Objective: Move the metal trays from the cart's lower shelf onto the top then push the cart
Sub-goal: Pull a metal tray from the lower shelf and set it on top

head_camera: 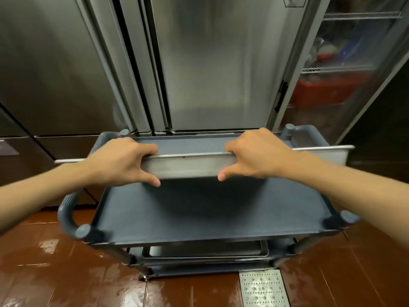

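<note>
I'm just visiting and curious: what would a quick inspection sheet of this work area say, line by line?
Surface: grey cart top shelf bare, nothing resting on it.
Job's things: one metal tray held above the top shelf; more trays on a lower shelf.
Clutter: nothing seen on the cart top.
Hands: left hand and right hand both grip the tray's near rim, fingers over the edge, thumbs below.
Cables: nothing seen.
Surroundings: steel fridge doors behind the cart; glass-door cabinet with red crates at right; shiny brown tile floor, possibly wet; metal drain cover.
</note>
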{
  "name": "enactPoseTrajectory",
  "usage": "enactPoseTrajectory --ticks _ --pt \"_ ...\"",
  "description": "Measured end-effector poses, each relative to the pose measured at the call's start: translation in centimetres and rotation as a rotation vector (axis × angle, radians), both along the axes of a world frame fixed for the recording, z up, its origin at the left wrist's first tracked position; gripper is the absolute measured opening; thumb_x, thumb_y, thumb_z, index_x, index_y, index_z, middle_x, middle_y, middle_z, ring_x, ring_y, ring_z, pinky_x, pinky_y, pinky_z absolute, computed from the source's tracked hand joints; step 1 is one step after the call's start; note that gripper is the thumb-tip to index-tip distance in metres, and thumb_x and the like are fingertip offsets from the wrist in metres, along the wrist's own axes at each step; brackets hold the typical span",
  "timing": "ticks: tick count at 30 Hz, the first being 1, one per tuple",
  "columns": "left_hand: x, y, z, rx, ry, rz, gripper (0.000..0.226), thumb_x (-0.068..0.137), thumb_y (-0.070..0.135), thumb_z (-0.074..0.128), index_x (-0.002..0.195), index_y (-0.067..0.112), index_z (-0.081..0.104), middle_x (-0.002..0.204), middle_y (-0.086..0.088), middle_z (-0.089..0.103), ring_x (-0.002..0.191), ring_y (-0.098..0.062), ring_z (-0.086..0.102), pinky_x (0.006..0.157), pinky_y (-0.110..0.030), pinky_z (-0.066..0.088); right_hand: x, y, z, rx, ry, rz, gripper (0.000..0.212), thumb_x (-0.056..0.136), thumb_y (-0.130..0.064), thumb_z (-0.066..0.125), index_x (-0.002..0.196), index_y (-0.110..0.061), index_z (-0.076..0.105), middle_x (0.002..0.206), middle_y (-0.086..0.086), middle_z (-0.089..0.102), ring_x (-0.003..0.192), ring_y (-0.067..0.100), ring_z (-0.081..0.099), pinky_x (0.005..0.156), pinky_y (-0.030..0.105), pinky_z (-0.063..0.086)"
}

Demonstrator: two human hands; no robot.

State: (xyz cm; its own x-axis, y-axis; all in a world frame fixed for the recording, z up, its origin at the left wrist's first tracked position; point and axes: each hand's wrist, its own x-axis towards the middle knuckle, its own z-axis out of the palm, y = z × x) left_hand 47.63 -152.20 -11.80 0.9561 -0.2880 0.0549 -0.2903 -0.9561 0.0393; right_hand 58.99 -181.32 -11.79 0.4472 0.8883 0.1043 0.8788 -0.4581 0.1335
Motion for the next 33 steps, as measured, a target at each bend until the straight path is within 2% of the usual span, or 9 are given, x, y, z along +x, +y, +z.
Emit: enactPoseTrajectory --ticks 3,5,8,11,15,20,25,29,33 --pt "1.3 0.4 -3.3 0.05 -0.075 -0.06 0.048 0.065 0.062 0.078 0.08 0.024 0.053 0.048 0.012 0.038 0.047 -0.019 0.043 0.046 -0.03 0.035 1.1 0.4 -3.5 0.031 -0.047 0.006 0.064 0.072 -0.08 0.045 0.068 -0.017 0.04 0.068 0.008 0.066 0.065 0.034 0.061 0.045 0.032 0.011" --pt "1.9 0.5 -4.9 0.11 -0.158 -0.133 0.049 0.063 0.058 0.082 0.08 0.02 0.057 0.047 0.003 0.052 0.041 -0.025 0.049 0.043 -0.026 0.028 1.5 0.2 -5.3 0.047 -0.041 0.005 0.061 0.075 -0.077 0.048 0.069 -0.017 0.041 0.069 0.006 0.067 0.065 0.035 0.061 0.045 0.032 0.01" --pt "2.8 0.6 -6.9 0.15 -0.214 -0.16 0.049 0.063 0.056 0.083 0.08 0.016 0.06 0.059 -0.006 0.067 0.049 -0.032 0.062 0.046 -0.025 0.028 2.0 -0.1 -7.6 0.05 -0.062 0.001 0.059 0.077 -0.076 0.046 0.071 -0.017 0.047 0.073 0.004 0.07 0.068 0.032 0.065 0.047 0.031 0.017" --pt "3.5 0.5 -9.3 0.125 -0.063 -0.07 0.044 0.076 0.062 0.069 0.085 0.022 0.054 0.079 -0.003 0.072 0.072 -0.029 0.067 0.055 -0.03 0.035 2.2 0.0 -10.1 0.003 -0.042 0.009 0.058 0.083 -0.071 0.043 0.083 -0.015 0.057 0.082 0.004 0.073 0.073 0.031 0.067 0.051 0.031 0.027" --pt "4.2 -0.2 -14.8 0.161 0.167 -0.016 0.041 0.085 0.064 0.057 0.088 0.023 0.051 0.09 0.0 0.072 0.084 -0.025 0.066 0.07 -0.037 0.05 2.2 -0.3 -14.9 -0.115 0.013 0.007 0.05 0.09 -0.06 0.045 0.092 -0.012 0.058 0.092 0.006 0.072 0.08 0.032 0.068 0.052 0.032 0.028" --pt "4.3 -1.9 -23.2 0.237 0.259 -0.056 0.039 0.093 0.056 0.049 0.1 0.018 0.054 0.105 -0.004 0.07 0.096 -0.033 0.066 0.072 -0.04 0.044 2.3 -0.2 -21.5 -0.334 0.115 -0.031 0.036 0.095 -0.042 0.05 0.104 -0.008 0.058 0.106 0.012 0.07 0.098 0.034 0.065 0.059 0.035 0.031" --pt "4.1 -2.3 -29.1 0.25 0.184 -0.095 0.035 0.096 0.054 0.046 0.102 0.02 0.054 0.101 -0.002 0.07 0.088 -0.032 0.068 0.06 -0.035 0.035 2.1 -0.2 -26.2 -0.399 0.129 -0.109 0.027 0.096 -0.03 0.052 0.11 -0.007 0.057 0.109 0.011 0.067 0.099 0.03 0.065 0.061 0.035 0.035" --pt "4.1 -2.5 -31.0 0.161 0.131 -0.096 0.04 0.096 0.054 0.047 0.096 0.015 0.059 0.088 -0.006 0.069 0.076 -0.034 0.068 0.055 -0.036 0.045 2.1 -0.3 -28.1 -0.377 0.143 -0.169 0.023 0.092 -0.019 0.054 0.11 -0.004 0.055 0.109 0.013 0.065 0.096 0.03 0.062 0.061 0.037 0.034" --pt "3.5 -3.0 -29.8 -0.006 -0.007 -0.066 0.059 0.089 0.064 0.037 0.077 0.009 0.056 0.07 -0.01 0.063 0.059 -0.033 0.062 0.044 -0.036 0.042 1.9 -0.3 -27.6 -0.278 0.171 -0.272 0.046 0.09 -0.047 0.057 0.111 -0.006 0.055 0.109 0.011 0.062 0.099 0.028 0.058 0.07 0.037 0.042"
